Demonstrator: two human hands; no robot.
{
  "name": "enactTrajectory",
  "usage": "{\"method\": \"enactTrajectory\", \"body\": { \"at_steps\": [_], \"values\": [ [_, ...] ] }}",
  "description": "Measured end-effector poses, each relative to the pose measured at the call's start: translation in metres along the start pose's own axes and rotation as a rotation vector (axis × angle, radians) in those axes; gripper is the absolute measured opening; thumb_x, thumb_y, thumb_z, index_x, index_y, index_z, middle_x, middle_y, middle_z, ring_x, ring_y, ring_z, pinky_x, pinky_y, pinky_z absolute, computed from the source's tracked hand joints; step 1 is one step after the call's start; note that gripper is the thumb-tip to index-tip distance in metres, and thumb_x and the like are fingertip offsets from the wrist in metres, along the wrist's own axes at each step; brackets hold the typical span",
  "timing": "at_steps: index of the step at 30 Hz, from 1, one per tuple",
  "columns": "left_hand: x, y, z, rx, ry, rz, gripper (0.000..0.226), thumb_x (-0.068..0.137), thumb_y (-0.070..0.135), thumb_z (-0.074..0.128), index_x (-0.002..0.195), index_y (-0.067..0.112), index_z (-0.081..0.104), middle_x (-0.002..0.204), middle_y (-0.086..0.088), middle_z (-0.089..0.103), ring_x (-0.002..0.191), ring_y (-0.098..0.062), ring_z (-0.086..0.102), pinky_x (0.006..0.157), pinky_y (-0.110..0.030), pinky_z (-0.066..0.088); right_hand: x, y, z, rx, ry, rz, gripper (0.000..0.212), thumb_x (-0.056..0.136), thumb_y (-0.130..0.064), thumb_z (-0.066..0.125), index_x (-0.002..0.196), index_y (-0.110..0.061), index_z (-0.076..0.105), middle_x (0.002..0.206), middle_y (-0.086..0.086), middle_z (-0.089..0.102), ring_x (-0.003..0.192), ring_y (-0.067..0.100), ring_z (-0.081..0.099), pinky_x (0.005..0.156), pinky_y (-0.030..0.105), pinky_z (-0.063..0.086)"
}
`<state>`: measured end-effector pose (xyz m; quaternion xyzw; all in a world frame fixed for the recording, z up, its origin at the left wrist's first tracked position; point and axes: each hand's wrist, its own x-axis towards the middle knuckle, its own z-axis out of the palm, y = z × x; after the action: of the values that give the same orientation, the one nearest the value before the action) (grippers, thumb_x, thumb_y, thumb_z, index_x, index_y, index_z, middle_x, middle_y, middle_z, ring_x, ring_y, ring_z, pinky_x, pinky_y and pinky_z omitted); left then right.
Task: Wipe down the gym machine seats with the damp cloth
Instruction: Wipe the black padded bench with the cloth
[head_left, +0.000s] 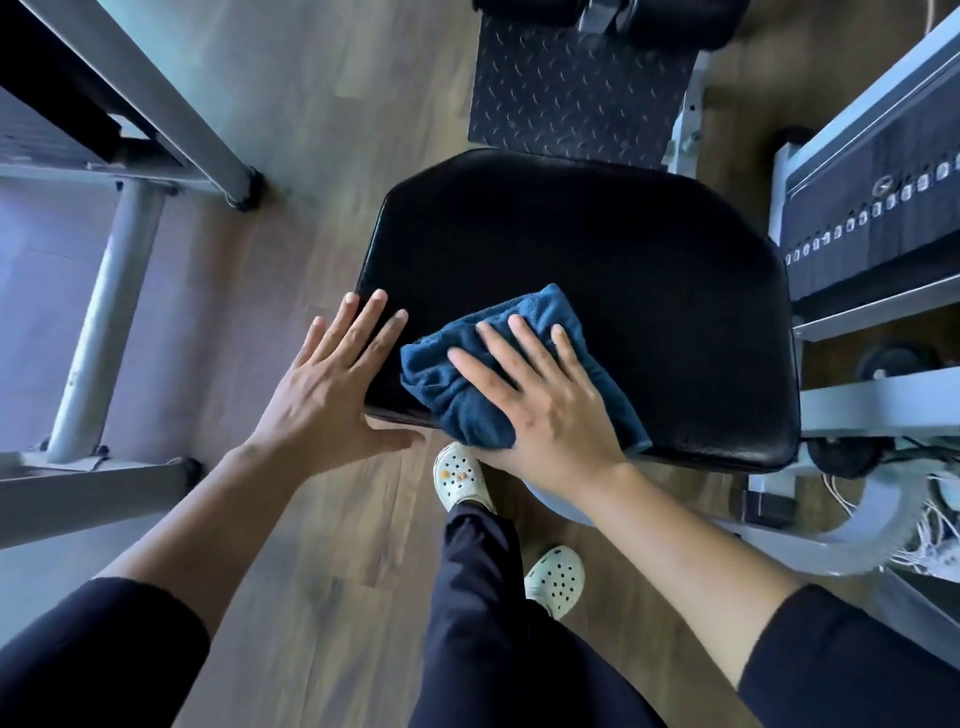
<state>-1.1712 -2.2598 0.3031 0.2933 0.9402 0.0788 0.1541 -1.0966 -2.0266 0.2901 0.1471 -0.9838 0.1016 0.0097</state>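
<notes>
A black padded machine seat (597, 270) fills the middle of the view, seen from above. A folded dark blue cloth (457, 384) lies on its near left part. My right hand (545, 405) presses flat on the cloth with straight, spread fingers. My left hand (327, 384) rests flat on the seat's near left corner, fingers straight and spread, thumb along the front edge. The two hands lie side by side, the cloth's left edge showing between them.
A grey steel frame (119, 291) stands at the left on the wooden floor (322, 104). A weight stack (878, 208) and white frame bars (878, 400) stand at the right. A textured black footplate (576, 88) lies beyond the seat. My feet in white clogs (460, 475) stand under the seat's front edge.
</notes>
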Motion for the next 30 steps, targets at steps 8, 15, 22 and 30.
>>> {"method": "enactTrajectory", "body": {
  "at_steps": [8,15,22,30],
  "values": [
    [0.017,0.018,-0.008,-0.096,0.065,-0.060,0.074,0.091,0.068,0.018,0.152,0.027,0.012,0.159,0.004,-0.001,0.146,-0.014,-0.012,0.119,-0.043,-0.002,-0.039,0.066,-0.029,-0.001,-0.026,0.418,0.084,0.079,-0.082,0.029,0.147,-0.033,0.030,0.155,0.001,0.028,0.145,0.027,0.019,0.116,0.054,0.013],
    [0.074,0.040,-0.007,-0.124,0.137,-0.131,0.063,0.098,0.049,0.033,0.152,0.023,0.013,0.160,-0.001,0.002,0.147,-0.023,-0.005,0.118,-0.041,-0.001,0.049,0.087,-0.017,-0.012,-0.050,0.678,0.090,0.076,-0.084,0.022,0.150,-0.033,0.017,0.159,0.004,0.015,0.146,0.032,0.006,0.112,0.062,0.000],
    [0.130,0.045,-0.016,-0.173,0.136,-0.195,0.061,0.098,0.045,0.033,0.152,0.025,0.013,0.160,-0.001,0.001,0.147,-0.024,-0.006,0.119,-0.043,0.000,0.031,0.075,-0.020,0.040,-0.088,0.559,0.080,0.080,-0.081,0.002,0.150,-0.041,0.007,0.160,-0.002,0.007,0.147,0.027,-0.003,0.114,0.060,-0.003],
    [0.157,0.054,-0.006,-0.017,0.076,-0.241,0.057,0.095,0.059,0.012,0.149,0.044,0.005,0.160,0.005,-0.006,0.146,-0.021,-0.014,0.118,-0.046,-0.009,0.080,0.091,-0.013,-0.005,-0.086,0.720,0.086,0.077,-0.085,0.019,0.149,-0.040,0.010,0.160,0.000,0.009,0.146,0.036,-0.001,0.108,0.067,-0.006]
  ]
}}
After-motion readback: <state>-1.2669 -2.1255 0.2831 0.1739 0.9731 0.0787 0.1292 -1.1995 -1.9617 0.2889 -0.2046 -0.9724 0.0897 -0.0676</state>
